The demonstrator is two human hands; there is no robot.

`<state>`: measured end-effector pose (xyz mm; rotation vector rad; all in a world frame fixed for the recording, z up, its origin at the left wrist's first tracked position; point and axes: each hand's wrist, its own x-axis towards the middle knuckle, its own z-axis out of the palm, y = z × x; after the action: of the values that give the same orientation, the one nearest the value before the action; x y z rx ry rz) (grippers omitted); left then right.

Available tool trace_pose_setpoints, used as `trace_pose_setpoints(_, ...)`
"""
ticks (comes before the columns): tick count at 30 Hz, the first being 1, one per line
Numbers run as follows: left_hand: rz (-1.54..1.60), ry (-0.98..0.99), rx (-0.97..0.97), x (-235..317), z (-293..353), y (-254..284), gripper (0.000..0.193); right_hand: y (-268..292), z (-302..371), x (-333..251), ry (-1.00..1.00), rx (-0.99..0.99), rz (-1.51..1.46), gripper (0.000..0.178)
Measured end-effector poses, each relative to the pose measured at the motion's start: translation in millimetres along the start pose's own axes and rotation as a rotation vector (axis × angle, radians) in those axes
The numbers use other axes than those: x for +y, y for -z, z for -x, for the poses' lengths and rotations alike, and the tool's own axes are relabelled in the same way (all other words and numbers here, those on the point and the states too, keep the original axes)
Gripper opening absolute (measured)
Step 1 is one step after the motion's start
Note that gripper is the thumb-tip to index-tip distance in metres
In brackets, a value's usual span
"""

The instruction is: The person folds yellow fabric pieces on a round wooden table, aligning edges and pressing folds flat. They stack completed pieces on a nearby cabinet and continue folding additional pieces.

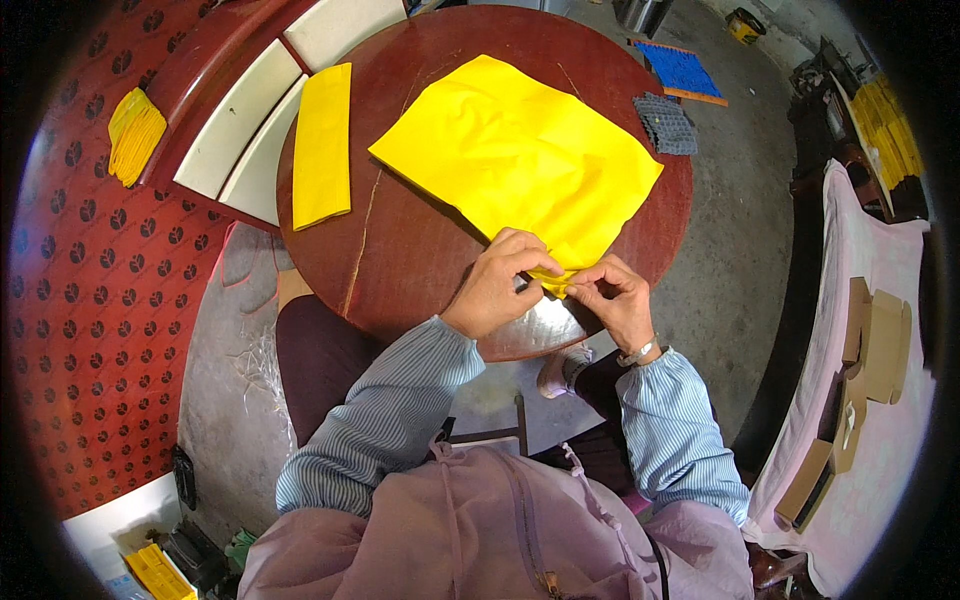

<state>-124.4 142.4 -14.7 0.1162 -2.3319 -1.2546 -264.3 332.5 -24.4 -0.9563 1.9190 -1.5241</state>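
At the frame's right, an open cardboard box [887, 350] lies, contents unclear. Left hand [502, 284] and right hand [618, 302] pinch a creased yellow fabric sheet [525, 150], centre.

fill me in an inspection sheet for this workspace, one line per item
surface: round red table, pale crack down its left side
job's things: large yellow cloth spread out; folded yellow piece to its left
clutter: grey pad at the table's right edge
hands: left hand and right hand pinch the cloth's near corner
cables: nothing seen for certain
surroundings: opened cardboard on pink cloth, right; blue panel beyond the table
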Motion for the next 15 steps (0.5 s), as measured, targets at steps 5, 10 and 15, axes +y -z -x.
trace_pose_setpoints(5,0.002,0.064,0.085,3.6,-1.9,-6.1,0.013,-4.6,1.6,-0.6,0.037,0.047,-0.029,0.012)
trace_pose_setpoints(10,0.126,0.302,0.106,6.5,-1.9,-8.9,0.013,0.2,-0.5,-6.8,0.207,0.003,0.177,0.011)
trace_pose_setpoints(15,0.083,0.152,0.082,2.4,-3.1,-5.2,0.008,2.6,0.1,-6.8,0.075,-0.011,0.118,0.012)
